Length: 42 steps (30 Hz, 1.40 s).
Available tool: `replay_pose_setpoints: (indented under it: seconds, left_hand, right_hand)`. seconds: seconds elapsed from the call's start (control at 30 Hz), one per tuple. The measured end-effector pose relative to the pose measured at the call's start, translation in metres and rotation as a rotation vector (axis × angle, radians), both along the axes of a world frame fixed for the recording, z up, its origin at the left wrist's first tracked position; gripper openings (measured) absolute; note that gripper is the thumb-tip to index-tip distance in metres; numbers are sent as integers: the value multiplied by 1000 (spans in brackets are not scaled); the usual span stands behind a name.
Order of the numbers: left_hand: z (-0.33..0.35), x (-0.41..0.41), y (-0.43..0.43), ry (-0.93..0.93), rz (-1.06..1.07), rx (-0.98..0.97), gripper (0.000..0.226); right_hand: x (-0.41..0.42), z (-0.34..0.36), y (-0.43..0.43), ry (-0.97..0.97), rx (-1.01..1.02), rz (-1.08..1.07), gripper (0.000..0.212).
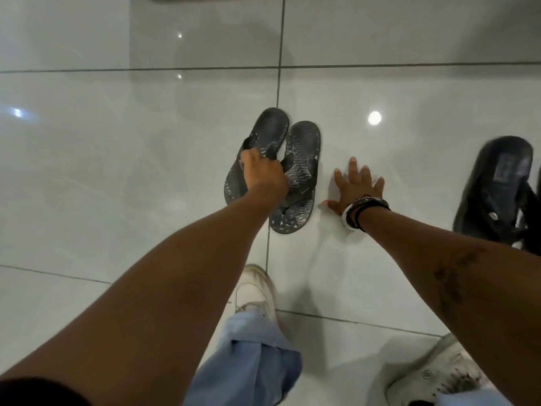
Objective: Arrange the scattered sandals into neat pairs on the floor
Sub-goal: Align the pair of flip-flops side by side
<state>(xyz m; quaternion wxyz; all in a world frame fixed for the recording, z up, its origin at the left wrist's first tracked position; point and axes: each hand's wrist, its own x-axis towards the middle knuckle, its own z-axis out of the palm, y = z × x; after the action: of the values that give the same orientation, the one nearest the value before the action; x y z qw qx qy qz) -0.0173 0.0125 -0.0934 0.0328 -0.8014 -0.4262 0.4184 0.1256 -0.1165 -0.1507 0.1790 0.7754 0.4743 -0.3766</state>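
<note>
Two dark grey rubber flip-flop sandals with a pale wavy print lie side by side on the glossy pale-grey tiled floor [117,148], toes pointing away from the person: the left patterned sandal [265,133] sits a little further forward than the right patterned sandal [301,159], and their inner edges touch or nearly so; they straddle a dark grout line, which may serve as a guide for lining them up; the left hand [262,178] is closed around straps over the middle of the pair, fingers curled under, which I take to be a grip for nudging the two level, though the knuckles hide exactly which strap, or both, is pinched; the right hand [355,186] is spread flat with fingers fanned, palm down just beside the right patterned sandal and apart from it, holding nothing, probably bracing the bend or ready to reach on; whether it presses on the tile or hovers just above cannot be told; well off to the right a plain black slide sandal [497,183] lies blurred and partly cut by the frame edge, with something dark beside it that may be its mate but is too smeared to say; nearer the person, white sneakers [256,291] and light-blue trouser legs [248,361] show; a dark edge at the top is cropped beyond recognition.
</note>
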Motion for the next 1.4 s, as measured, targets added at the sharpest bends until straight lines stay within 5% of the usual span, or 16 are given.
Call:
replay_pose_setpoints:
  seconds: [0.13,0.3,0.57,0.73,1.07,1.27,1.4]
  left_hand:
    - [-6,9,-6,145,-67,-138,25]
    - [-6,16,-3,-32,44,-123,16]
    - [-15,10,-1,-218,582,-132,34]
    - [-23,8,-6,-253,738,-139,31]
    - [-10,27,42,-394,848,-24,8]
    - [-4,50,96,-406,752,-21,12]
    - [-4,65,102,-427,649,-14,37]
  right_hand:
    - [3,2,3,-1,-20,-2,84]
    - [4,6,8,1,-54,-11,80]
    - [12,8,5,12,-16,8,76]
    - [16,9,4,21,8,19,73]
    - [17,7,13,-44,39,10,80]
    - [43,12,62,-52,-12,-81,92]
    - [45,8,63,-2,-56,-99,105]
